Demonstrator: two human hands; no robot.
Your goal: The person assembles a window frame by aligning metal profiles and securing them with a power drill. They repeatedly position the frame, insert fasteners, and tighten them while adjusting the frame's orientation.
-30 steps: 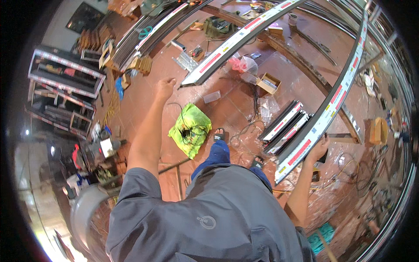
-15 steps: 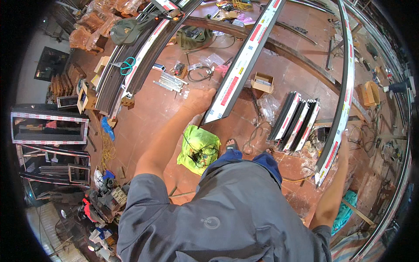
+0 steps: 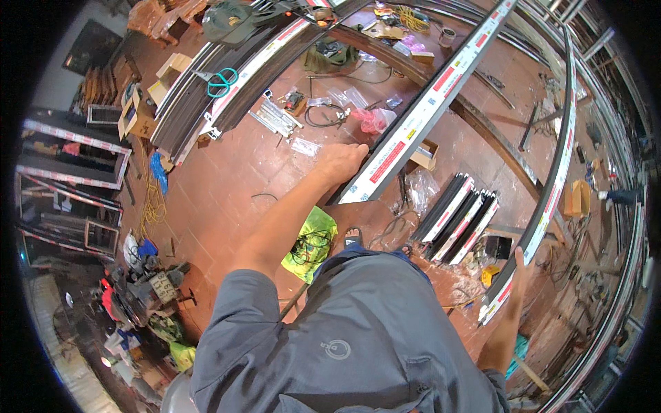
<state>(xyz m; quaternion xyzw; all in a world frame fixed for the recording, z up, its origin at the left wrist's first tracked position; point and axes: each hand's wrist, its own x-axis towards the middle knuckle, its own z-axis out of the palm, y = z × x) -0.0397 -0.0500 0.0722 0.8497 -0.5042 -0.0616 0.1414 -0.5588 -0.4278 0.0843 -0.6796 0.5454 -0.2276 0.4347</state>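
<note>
From the head, a wide fisheye view looks down past the near shirt [image 3: 372, 313] to the floor [image 3: 206, 199].

Place: a workshop, stocked with profiles and frames.
Evidence: long profiles [image 3: 428, 107] with white-and-red strips span the view; a stack of similar lengths [image 3: 261, 65] lies upper left, teal-handled scissors [image 3: 222, 83] on it. Short pieces [image 3: 460, 219] are grouped on the reddish tiled floor [image 3: 200, 199]. Rectangular frames [image 3: 69, 177] at far left. Also noted: open cardboard box [image 3: 138, 120], yellow cable [image 3: 153, 206], clear plastic wrapping [image 3: 421, 189], all strewn about.
</note>
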